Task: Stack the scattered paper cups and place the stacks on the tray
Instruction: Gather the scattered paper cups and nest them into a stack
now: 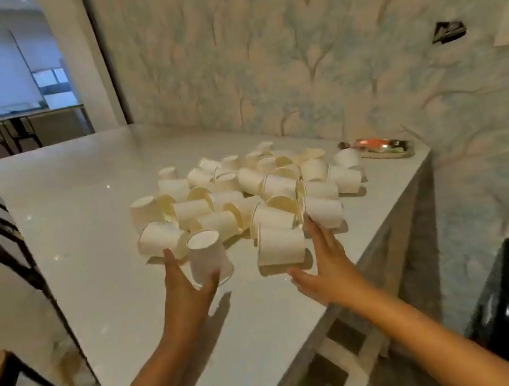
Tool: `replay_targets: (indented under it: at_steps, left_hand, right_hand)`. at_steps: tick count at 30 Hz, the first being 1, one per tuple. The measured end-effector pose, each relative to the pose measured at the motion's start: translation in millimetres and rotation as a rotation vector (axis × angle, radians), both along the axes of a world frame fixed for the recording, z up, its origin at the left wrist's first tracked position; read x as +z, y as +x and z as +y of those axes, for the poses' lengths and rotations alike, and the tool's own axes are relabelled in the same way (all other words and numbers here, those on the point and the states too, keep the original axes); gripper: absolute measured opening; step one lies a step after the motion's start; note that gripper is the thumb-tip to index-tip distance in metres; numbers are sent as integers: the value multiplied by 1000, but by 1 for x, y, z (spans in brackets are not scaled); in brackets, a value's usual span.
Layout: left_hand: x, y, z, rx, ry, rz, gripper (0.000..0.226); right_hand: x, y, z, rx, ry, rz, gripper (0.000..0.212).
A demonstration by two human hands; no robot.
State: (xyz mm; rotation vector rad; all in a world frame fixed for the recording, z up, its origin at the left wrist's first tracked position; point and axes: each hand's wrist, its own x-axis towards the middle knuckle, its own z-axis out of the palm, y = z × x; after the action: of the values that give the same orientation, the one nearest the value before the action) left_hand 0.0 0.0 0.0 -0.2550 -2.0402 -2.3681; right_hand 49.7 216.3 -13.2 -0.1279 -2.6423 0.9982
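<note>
First pickup step: left hand gripped an upside-down cup between thumb and fingers, right hand lay flat and released beside a tipped cup, pile just beyond both; next likely needs nesting them, tray far right.

Scattered paper cups; both hands near
</note>
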Motion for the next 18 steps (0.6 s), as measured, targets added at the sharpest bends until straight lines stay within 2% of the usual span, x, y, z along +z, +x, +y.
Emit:
replay_targets:
  at_steps: [1, 3, 5, 7, 9, 12, 13, 15, 18]
  left_hand:
    - [0, -1, 1, -69, 75, -42, 86]
    - [-2, 0, 3, -135, 98, -67, 96]
    - [-9, 0, 4, -124, 24, -60, 100]
    - [-9, -1, 9, -33, -119, 53, 85]
    - [-8, -6, 14, -71, -10, 58, 73]
    - [-7, -12, 26, -125, 18, 22, 58]
    - [-5, -14, 29, -85, -14, 2, 54]
    - [-3, -18, 30, 7, -254, 75, 52]
    - [-7, -19, 27, -61, -356, 115, 47]
  right_hand:
    - [2, -1, 0, 15, -4, 20, 102]
    - [3, -5, 3, 16, 87, 82, 98]
    - [4, -9, 9, 44, 203, 174, 92]
    - [11, -16, 12, 90, 276, 231, 84]
    - [19, -22, 15, 124, 262, 241, 76]
    - [26, -28, 20, 224, 258, 134, 70]
    - [27, -29, 21, 272, 281, 101, 69]
    - [26, -31, 22, 343, 329, 71, 69]
    - [25, -31, 22, 379, 325, 54, 69]
